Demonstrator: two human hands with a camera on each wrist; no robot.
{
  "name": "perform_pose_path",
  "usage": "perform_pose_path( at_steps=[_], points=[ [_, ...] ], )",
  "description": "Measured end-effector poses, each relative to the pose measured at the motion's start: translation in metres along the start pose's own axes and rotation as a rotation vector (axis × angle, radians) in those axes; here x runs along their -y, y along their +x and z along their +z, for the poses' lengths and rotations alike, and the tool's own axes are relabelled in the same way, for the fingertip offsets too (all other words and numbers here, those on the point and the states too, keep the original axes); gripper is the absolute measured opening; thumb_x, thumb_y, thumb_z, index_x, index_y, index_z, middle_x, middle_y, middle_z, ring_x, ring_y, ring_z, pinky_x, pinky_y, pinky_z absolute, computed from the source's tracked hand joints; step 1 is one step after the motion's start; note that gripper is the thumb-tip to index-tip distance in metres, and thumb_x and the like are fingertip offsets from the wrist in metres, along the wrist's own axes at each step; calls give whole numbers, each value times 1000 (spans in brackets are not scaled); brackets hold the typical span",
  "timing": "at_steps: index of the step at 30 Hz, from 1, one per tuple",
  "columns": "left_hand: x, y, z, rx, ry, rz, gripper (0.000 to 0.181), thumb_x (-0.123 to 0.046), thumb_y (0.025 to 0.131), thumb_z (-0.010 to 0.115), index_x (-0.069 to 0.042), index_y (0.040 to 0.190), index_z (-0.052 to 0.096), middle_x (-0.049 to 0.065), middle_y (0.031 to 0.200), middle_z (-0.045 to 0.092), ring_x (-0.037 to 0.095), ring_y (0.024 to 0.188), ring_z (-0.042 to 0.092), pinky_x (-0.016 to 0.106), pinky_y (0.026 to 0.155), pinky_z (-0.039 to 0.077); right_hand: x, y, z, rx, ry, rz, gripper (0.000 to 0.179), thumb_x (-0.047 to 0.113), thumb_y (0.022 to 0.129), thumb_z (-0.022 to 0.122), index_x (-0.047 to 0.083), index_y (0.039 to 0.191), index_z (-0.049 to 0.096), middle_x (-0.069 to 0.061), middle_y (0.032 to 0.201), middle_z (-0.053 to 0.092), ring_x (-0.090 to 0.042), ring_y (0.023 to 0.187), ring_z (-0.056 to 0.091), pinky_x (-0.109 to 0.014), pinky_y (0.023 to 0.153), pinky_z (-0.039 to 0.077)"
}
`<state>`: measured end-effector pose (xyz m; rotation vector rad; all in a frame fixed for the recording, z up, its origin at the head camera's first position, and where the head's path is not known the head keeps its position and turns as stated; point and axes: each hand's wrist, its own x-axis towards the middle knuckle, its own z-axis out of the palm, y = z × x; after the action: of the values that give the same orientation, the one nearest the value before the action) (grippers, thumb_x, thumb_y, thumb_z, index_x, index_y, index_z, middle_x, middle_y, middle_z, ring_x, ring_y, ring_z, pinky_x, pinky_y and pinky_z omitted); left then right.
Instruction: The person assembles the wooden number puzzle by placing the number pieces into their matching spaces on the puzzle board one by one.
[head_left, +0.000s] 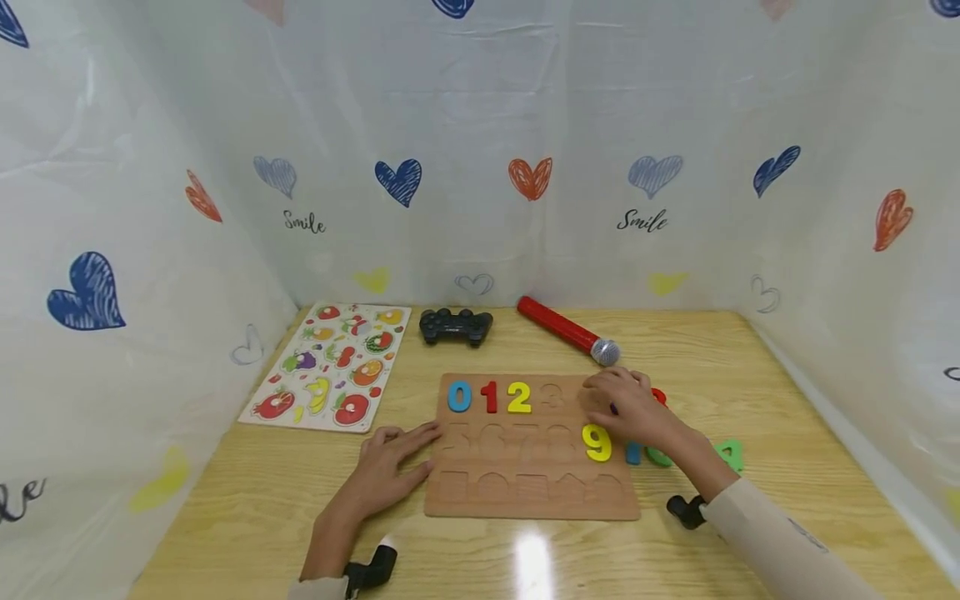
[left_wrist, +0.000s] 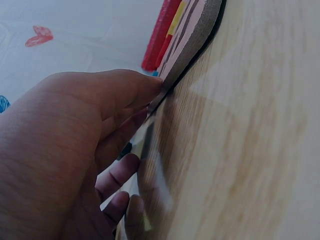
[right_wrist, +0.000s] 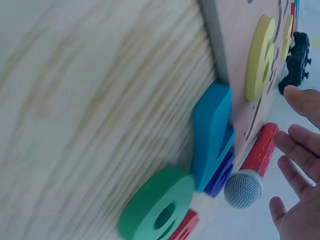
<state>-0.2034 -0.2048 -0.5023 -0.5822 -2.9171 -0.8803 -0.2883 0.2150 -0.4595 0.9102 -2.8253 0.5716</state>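
Note:
A wooden number puzzle board [head_left: 532,467] lies mid-table, with a blue 0 [head_left: 459,397], red 1 [head_left: 489,397] and yellow 2 [head_left: 519,398] in its top row. A yellow 9 [head_left: 597,442] sits at the right end of the middle row. My left hand [head_left: 386,467] rests on the table, its fingertips touching the board's left edge. Over the top right corner reaches my right hand [head_left: 630,408]; the right wrist view shows its fingers loosely extended, nothing between them. Below it, a dark blue piece [right_wrist: 220,175] lies close to a blue piece [right_wrist: 212,135] at the board's edge.
Right of the board lie a green rounded piece [head_left: 660,457], a red piece [head_left: 659,396] and a green 4 [head_left: 731,454]. Behind stand a black game controller [head_left: 455,326] and a red microphone [head_left: 562,327]. A fruit picture board [head_left: 330,367] lies at left.

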Motion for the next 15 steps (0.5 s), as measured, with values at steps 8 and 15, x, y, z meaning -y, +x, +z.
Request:
perform_pose_path(
  at_steps=[8,15],
  points=[
    [2,-1,-1,-10,-3,-1,50,-36,97,65,-28,145,56,-9,152,47,26,117,40,57,96,26,-12,-14,-6,-6,-2,53,45,20,87,81,4,126,65,-10,123,65,-38,125,45,-64,96,23],
    [2,0,1,-6,-6,0,50,-36,96,65,-27,145,57,-9,152,47,25,115,39,56,95,26,-20,-23,-11,-8,-26,83,43,17,86,81,4,124,66,-11,121,65,-39,125,44,-67,95,21]
  ],
)
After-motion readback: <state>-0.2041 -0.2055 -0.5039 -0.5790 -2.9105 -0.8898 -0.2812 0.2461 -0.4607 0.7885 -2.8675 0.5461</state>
